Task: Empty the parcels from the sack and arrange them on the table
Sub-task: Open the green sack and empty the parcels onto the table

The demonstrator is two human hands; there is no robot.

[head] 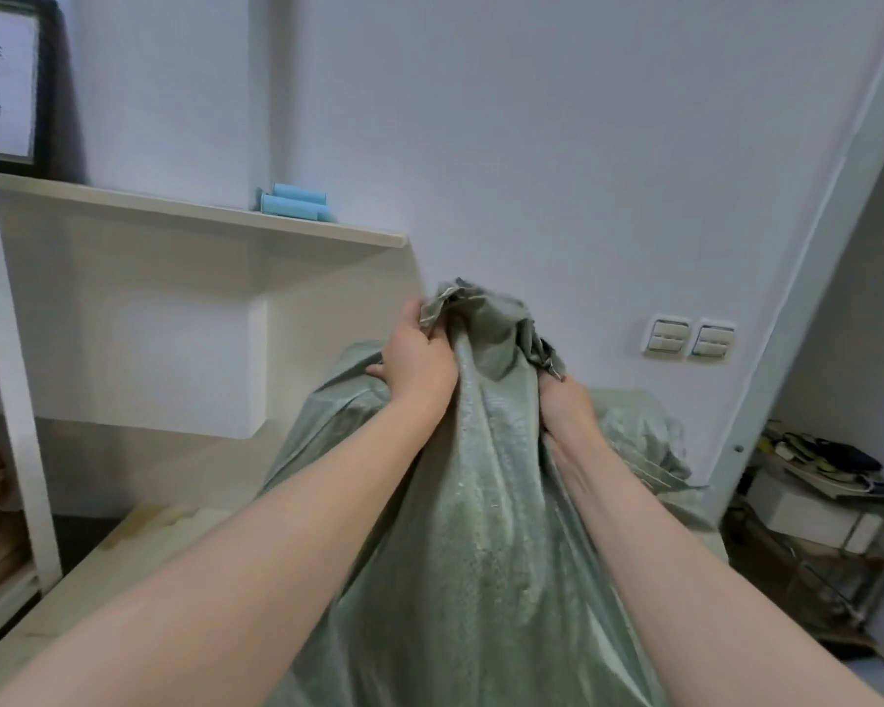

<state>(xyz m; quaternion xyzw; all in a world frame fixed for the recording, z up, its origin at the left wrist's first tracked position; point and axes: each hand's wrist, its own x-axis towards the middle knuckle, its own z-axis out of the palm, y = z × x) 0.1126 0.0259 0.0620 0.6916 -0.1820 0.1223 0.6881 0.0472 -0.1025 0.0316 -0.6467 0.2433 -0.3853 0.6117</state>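
The green sack (481, 528) is held up over the surface (88, 574), its bunched end gripped by the left hand (419, 359) and the right hand (565, 405), fingers curled into the cloth. No parcels are seen; a firm, even lift is advised so they slide out.

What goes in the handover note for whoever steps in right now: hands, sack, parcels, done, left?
Left hand: grips the bunched upper end of the green sack.
Right hand: grips the same bunch from the other side, fingers partly buried in the fabric.
Sack: held up over the table, lower part spread toward the person. Cannot tell whether the gripped end is the mouth or the base.
Parcels: none in view, neither on the table nor showing from the sack.
Done: nothing visibly emptied.
Left: get the parcels out and arrange them on the table.
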